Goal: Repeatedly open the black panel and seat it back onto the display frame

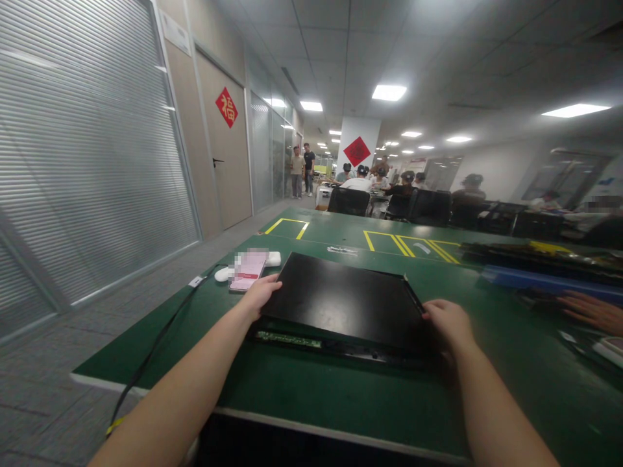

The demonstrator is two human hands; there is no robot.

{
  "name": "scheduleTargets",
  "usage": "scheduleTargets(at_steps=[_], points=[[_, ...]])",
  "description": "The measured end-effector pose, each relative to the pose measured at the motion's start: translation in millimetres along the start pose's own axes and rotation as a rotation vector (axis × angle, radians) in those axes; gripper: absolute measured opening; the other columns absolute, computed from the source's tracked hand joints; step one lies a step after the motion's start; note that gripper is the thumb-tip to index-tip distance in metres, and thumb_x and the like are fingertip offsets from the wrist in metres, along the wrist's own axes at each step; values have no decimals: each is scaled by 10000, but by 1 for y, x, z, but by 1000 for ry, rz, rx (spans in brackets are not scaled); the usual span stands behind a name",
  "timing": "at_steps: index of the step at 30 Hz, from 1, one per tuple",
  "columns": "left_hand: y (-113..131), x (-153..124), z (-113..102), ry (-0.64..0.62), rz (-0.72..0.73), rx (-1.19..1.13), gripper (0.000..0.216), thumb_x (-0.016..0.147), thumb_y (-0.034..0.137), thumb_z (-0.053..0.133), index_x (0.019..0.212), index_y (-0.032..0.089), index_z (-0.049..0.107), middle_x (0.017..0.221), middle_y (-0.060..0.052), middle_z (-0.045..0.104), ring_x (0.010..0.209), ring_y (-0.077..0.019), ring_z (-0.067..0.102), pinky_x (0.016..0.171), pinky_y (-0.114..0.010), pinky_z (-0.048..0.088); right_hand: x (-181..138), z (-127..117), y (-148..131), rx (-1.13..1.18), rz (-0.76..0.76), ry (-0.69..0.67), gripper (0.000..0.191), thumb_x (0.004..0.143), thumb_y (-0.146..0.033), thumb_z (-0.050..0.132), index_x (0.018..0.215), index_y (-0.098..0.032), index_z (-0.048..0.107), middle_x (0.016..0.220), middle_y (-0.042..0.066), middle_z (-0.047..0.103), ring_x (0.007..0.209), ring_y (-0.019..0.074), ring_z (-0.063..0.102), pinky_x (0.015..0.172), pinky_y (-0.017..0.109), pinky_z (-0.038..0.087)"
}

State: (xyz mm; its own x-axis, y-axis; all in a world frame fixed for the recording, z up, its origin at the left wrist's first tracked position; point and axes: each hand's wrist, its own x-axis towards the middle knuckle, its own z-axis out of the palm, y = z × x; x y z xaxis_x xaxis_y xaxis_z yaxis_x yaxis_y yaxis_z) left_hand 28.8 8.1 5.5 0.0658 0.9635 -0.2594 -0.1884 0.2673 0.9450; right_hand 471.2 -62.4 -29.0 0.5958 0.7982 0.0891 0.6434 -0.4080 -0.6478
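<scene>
A flat black screen panel [341,295] is gripped at its two sides, tilted over the green table. My left hand [263,296] is closed on the panel's left edge. At the right edge, my right hand [448,319] pinches the panel near its side rim. Below the near edge of the panel shows a narrow green circuit board [287,339], next to a dark strip or frame [363,351]. Whether that frame is attached to the panel I cannot tell. The panel's underside is hidden.
The green table [160,344] has yellow tape marks at the back. A phone [248,271], a white mouse-like object [222,275] and a black cable [160,334] are on the left. Another person's hand [591,311] is at right, near a blue tray [540,277] with dark parts.
</scene>
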Motion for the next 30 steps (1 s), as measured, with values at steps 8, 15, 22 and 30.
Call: scheduleTargets(at_steps=[8,15,22,30], points=[[-2,1,0,32,1,32,473,811,78,591,1270,180,646,765,-66,762,536,-196,689,524,-274,531,-1,-1,-2,-1,11,-9,297,762,-384,548,900,-209,745,791,55,755,771,227,680,602,281,431],[-3,2,0,32,23,75,410,801,114,632,1202,183,681,766,-57,764,556,-198,692,544,-277,535,-3,-3,-5,-33,19,-14,293,772,-370,538,903,-213,748,788,47,752,796,229,672,632,296,429],[-6,5,-3,45,29,95,389,786,211,705,1174,203,690,766,-60,762,589,-213,698,562,-294,548,-5,-4,-8,-38,32,-12,276,776,-360,540,895,-220,745,782,45,752,827,238,671,638,297,421],[-4,3,0,66,17,82,420,786,182,676,1205,180,653,761,-68,752,568,-215,689,546,-299,542,-4,-4,-7,-19,47,-14,277,765,-363,551,899,-221,749,793,47,753,804,231,672,631,300,426]])
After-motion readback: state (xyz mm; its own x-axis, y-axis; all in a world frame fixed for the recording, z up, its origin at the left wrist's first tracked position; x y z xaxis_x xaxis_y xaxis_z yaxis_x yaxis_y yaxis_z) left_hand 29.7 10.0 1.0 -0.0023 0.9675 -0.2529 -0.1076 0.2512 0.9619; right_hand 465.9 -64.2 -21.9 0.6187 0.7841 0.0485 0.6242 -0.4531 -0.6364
